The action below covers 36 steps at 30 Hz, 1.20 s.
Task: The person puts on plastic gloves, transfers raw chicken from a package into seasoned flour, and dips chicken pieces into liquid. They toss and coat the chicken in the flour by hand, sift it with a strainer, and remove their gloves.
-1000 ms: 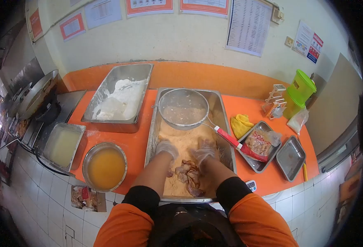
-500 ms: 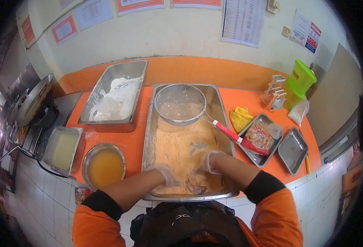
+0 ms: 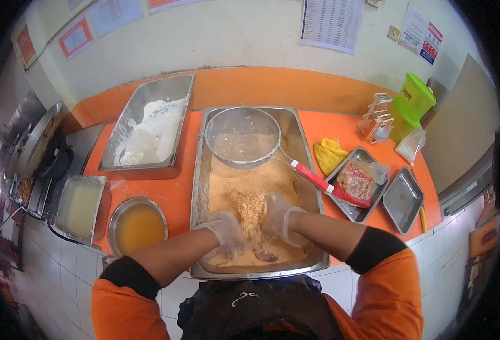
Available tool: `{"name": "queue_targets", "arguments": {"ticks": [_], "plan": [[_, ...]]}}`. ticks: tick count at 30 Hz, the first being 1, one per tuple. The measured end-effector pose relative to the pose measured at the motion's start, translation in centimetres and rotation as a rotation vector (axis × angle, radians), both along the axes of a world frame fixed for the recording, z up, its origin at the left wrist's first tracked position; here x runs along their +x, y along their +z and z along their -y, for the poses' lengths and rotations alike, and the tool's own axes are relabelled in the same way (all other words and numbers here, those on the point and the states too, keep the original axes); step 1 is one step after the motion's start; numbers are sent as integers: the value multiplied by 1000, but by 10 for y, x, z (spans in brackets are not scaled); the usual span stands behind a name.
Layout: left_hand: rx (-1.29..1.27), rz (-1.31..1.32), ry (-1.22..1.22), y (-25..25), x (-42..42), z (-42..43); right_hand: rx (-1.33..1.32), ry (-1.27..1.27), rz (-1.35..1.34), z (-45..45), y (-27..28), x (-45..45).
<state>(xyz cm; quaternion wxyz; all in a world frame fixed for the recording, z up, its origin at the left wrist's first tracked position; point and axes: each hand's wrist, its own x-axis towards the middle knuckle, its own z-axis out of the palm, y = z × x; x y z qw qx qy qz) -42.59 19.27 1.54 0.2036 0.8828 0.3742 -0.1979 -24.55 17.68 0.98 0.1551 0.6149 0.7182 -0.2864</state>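
Observation:
My left hand point(image 3: 226, 231) and my right hand point(image 3: 284, 220), both in clear plastic gloves, are inside a deep metal tray point(image 3: 200, 187) of orange-tinted flour point(image 3: 284, 184). A crumbly, flour-coated mass point(image 3: 250, 211) is lifted between them, with loose flour falling from it. The fingers of each hand are blurred and partly hidden by flour, so their grip is unclear. Near the front of the tray a darker piece, seemingly meat point(image 3: 266, 257), shows through the flour. A round mesh sieve point(image 3: 243, 136) with a red handle lies across the tray's far end.
To the left stand a metal tray of white flour point(image 3: 153, 127), a bowl of orange liquid point(image 3: 140, 229) and a container of pale liquid point(image 3: 79, 207). At right are a yellow cloth point(image 3: 329, 154), a small tray with bagged food point(image 3: 356, 180), another small tray point(image 3: 403, 201) and green tubs point(image 3: 414, 99).
Both hands have risen from the flour and moved slightly away from me. A clump of coated flour now shows up between them. The view has tilted down slightly.

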Motion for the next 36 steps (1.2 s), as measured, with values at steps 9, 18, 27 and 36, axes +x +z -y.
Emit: {"name": "queue_targets", "arguments": {"ticks": [9,18,27,36], "plan": [[151,81,-241,-90,23,21,-23,-267,-35,32,-106,-32],[-42,-161,-132,8,27,-59,149,-239,-41,-2,-80,27],[-53,-204,41,-99,23,-94,170,-69,-62,-49,-132,-15],[186,-180,129,-25,35,-98,665,-366,50,-95,-121,17]]}}
